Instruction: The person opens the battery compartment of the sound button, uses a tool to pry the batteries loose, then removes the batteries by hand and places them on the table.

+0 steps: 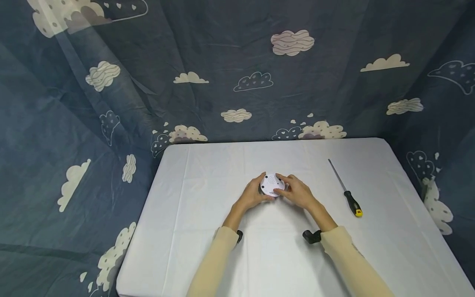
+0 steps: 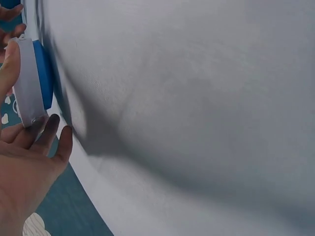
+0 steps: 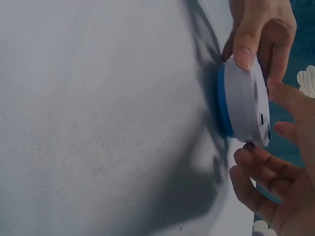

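A small round white device with a patch of tiny speaker holes and several dark spots on its face is held over the table's middle. Its underside is blue, as the left wrist view shows beneath the white rim. My left hand grips the rim from the left, thumb at the near edge and fingers at the far side. From the right, my right hand holds it too, one fingertip at the upper edge and the thumb on the face. Other right fingers curl by the lower rim.
A screwdriver with a black and yellow handle lies on the white-covered table, right of my hands. Dark blue cloud-print cloth hangs behind and at both sides. Black wrist mounts sit by the sleeves.
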`<state>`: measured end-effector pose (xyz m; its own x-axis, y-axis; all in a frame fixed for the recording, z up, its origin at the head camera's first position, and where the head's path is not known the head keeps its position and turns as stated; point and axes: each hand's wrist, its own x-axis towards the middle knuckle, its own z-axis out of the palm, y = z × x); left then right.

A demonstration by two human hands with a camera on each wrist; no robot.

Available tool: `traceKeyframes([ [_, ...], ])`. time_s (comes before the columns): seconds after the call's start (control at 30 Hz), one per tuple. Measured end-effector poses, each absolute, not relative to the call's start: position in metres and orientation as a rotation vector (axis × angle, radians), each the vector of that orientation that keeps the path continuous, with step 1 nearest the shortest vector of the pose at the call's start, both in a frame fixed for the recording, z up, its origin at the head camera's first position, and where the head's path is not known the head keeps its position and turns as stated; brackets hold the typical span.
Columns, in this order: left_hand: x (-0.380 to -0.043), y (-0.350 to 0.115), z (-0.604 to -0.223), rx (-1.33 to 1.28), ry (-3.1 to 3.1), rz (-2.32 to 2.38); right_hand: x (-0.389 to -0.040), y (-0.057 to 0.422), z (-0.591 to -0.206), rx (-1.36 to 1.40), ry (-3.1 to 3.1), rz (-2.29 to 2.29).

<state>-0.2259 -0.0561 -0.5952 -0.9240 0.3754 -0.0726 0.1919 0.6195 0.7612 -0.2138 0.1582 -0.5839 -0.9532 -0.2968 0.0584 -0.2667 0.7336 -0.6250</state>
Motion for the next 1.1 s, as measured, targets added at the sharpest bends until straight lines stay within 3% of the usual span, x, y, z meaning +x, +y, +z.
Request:
traceKeyframes([
  [0.53,-0.227,-0.054,-0.601,0.464,2.616,1.311,-0.213,0.156,-0.593,-0.536,2.896,-1.034],
  [1.1,-0.23,-0.056,-0.598,0.474,2.589,1.253,-0.212,0.143,-0.583,-0.932,3.127,-0.599],
])
